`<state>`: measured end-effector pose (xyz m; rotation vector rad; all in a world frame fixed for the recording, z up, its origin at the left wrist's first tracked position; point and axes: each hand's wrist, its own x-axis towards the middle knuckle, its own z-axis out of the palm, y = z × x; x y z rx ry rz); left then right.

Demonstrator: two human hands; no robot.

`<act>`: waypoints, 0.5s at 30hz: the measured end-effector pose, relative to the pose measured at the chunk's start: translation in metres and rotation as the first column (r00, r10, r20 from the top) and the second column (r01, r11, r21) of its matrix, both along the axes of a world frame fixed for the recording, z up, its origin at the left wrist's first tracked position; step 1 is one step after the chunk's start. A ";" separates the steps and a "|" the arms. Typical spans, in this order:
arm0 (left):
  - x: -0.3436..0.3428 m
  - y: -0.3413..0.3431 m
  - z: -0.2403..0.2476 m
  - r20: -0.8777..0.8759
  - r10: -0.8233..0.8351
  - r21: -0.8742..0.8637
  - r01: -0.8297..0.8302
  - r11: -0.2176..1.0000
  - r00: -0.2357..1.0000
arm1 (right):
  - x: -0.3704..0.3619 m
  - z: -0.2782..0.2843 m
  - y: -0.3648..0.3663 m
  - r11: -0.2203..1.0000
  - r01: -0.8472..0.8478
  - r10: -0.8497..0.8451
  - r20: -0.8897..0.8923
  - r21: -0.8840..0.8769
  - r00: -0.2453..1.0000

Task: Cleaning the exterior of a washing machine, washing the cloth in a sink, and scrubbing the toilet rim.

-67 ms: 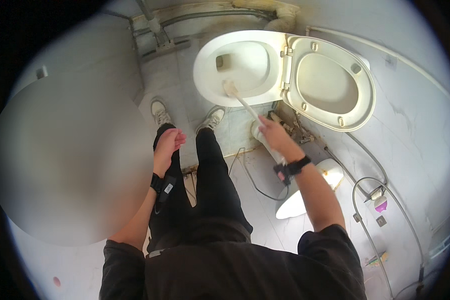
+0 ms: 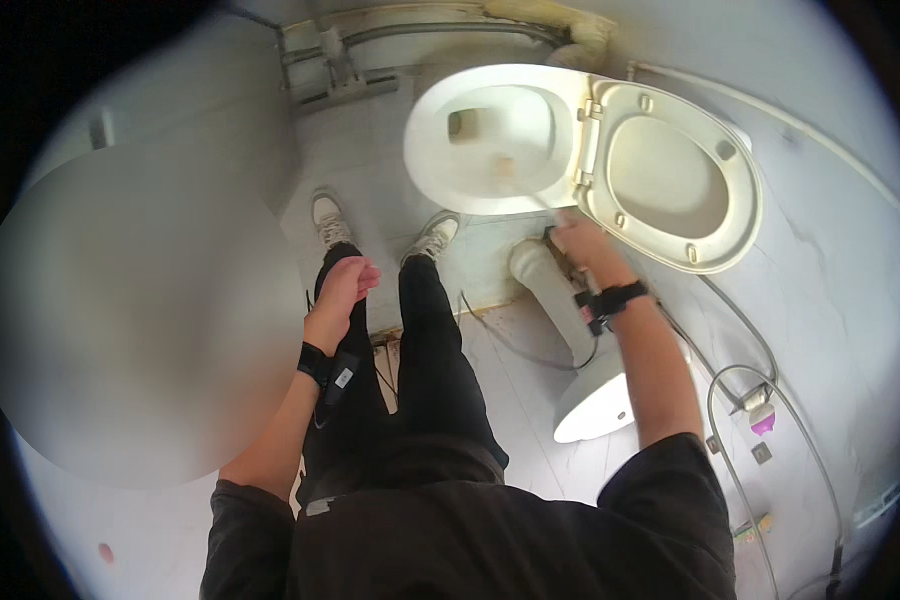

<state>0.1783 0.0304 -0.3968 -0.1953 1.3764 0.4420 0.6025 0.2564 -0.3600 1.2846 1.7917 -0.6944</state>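
My right hand [image 2: 586, 243] is closed round the pale handle of a toilet brush [image 2: 540, 198], which reaches over the near rim of a white toilet bowl [image 2: 428, 170]. The brush head, smeared by motion, is inside the bowl on the near inner wall. A raised toilet seat and lid [image 2: 735, 215] lean back to the right of the bowl. Over my left thigh hangs my left hand [image 2: 344, 288], its fingers loosely curled together, with nothing visible in them. Both wrists carry black bands.
A white pedestal basin [image 2: 592, 408] stands below my right forearm, its pale column [image 2: 550, 290] beside the toilet. Grey hoses [image 2: 715, 385] hang along the right wall. My shoes [image 2: 432, 236] are on the tiles left of the toilet. A blurred round patch covers the left side.
My right hand has moved right and slightly up with the toilet brush, whose head has slid right along the near bowl wall. The view has shifted slightly. My left hand stays put.
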 end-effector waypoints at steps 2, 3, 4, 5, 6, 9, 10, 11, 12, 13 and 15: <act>-0.015 -0.015 0.007 -0.032 0.033 -0.016 -0.034 0.999 0.999 | -0.038 0.002 0.014 0.973 -0.107 0.078 0.145 0.204 0.986; -0.030 -0.028 0.010 -0.063 0.048 -0.036 -0.051 0.998 0.997 | -0.080 0.020 0.029 0.964 0.011 -0.056 0.161 0.266 0.985; -0.032 -0.029 0.009 -0.062 0.040 -0.042 -0.043 0.998 0.997 | -0.083 0.014 0.029 0.964 0.009 -0.053 0.160 0.265 0.986; -0.035 -0.031 0.007 -0.063 0.032 -0.050 -0.035 0.998 0.998 | -0.086 0.003 0.029 0.961 -0.042 -0.008 0.181 0.273 0.983; -0.040 -0.034 0.006 -0.070 0.035 -0.056 -0.039 0.998 0.997 | -0.090 -0.007 0.025 0.956 -0.093 0.037 0.200 0.278 0.979; -0.045 -0.038 0.002 -0.090 0.018 -0.048 -0.022 0.999 0.996 | -0.069 -0.059 -0.045 0.989 -0.036 0.012 0.168 0.145 0.986; -0.013 -0.009 -0.011 -0.001 0.011 0.002 -0.011 1.000 1.000 | -0.014 -0.087 -0.074 0.971 0.028 -0.060 0.128 0.239 0.990; 0.024 0.020 -0.024 0.098 -0.007 0.054 0.002 0.999 0.995 | 0.034 -0.102 -0.094 0.938 0.087 -0.125 0.090 0.337 0.988; -0.024 -0.027 -0.017 -0.016 0.006 -0.031 -0.007 0.999 1.000 | -0.063 -0.092 -0.118 0.963 0.111 -0.111 -0.013 0.244 0.994; -0.046 -0.049 -0.009 -0.056 0.007 -0.083 -0.012 0.996 0.998 | -0.177 -0.068 -0.098 0.613 0.710 -0.784 -0.156 -0.345 0.601; -0.041 -0.046 -0.006 -0.020 -0.019 -0.081 0.017 0.997 1.000 | -0.206 -0.056 -0.059 -0.366 0.685 -0.917 0.119 -0.629 -0.381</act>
